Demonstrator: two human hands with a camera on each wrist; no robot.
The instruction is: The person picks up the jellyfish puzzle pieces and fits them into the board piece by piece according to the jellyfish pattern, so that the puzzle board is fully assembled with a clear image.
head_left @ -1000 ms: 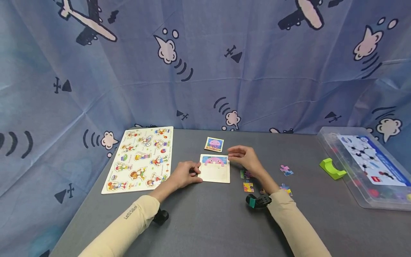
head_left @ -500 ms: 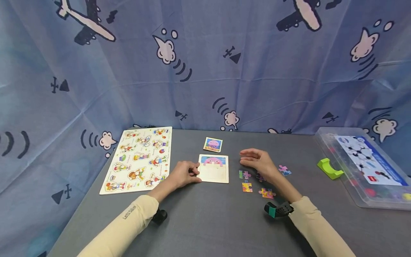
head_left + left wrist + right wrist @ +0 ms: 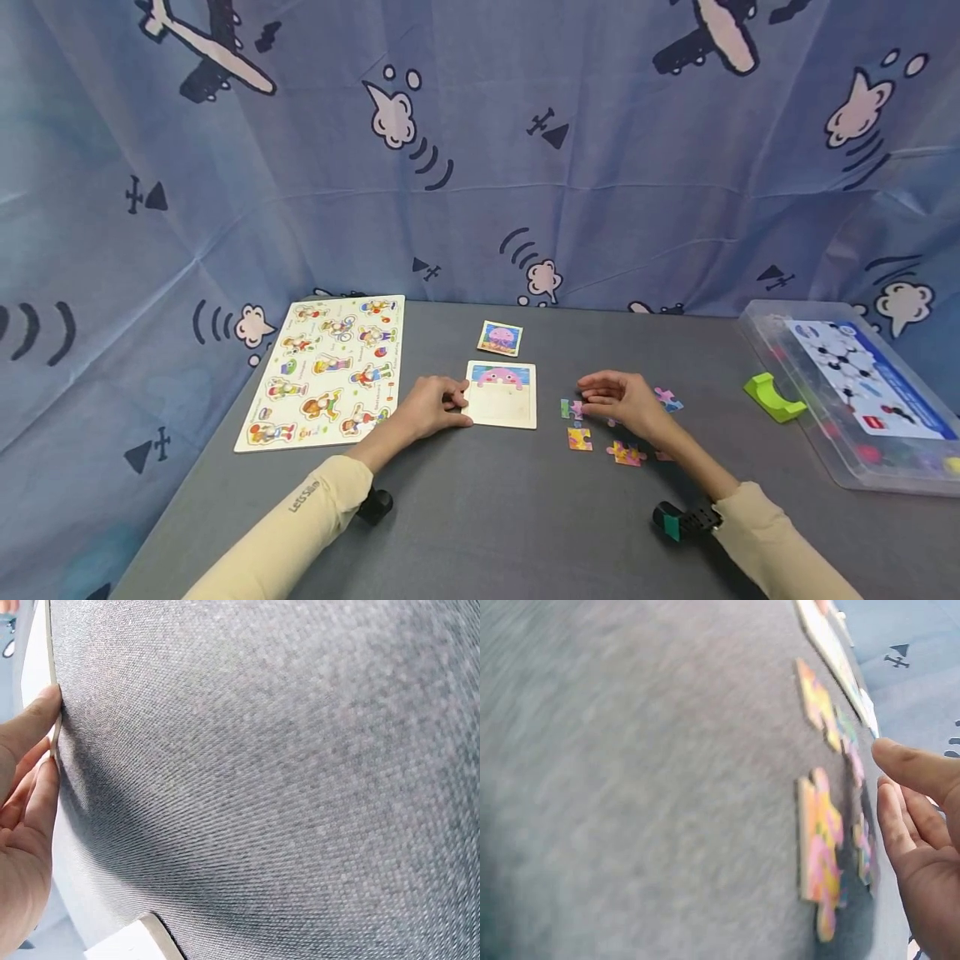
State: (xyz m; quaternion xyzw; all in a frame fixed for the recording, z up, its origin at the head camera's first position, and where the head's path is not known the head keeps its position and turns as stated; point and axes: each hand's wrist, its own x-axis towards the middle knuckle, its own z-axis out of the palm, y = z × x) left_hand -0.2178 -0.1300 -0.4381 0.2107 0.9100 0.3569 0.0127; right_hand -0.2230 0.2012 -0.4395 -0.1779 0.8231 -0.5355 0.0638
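Observation:
My left hand (image 3: 431, 407) holds the left edge of a small wooden puzzle board (image 3: 498, 410), thumb and fingertips on its rim. Pink octopus-like artwork fills the board's top strip; below it is bare wood. In the left wrist view, the thumb (image 3: 41, 712) and fingers meet the board's thin edge. My right hand (image 3: 626, 404) hovers over loose jigsaw pieces with its fingers loosely bent and nothing between them. Near it lie a green-and-pink piece (image 3: 567, 409), a yellow piece (image 3: 580, 439) and a yellow-pink piece (image 3: 821, 840). Part of another piece is hidden beneath the hand.
A square picture card (image 3: 500, 338) lies behind the board. At left is a large peg puzzle (image 3: 322, 375) with figures. On the right, a green curved block (image 3: 774, 398) sits beside a clear plastic case (image 3: 832, 454). A pink-blue piece (image 3: 668, 400) lies beyond the right hand.
My right hand has withdrawn from the board's upper right corner, moving right and then down over the loose pieces. My left hand stays at the board's left edge.

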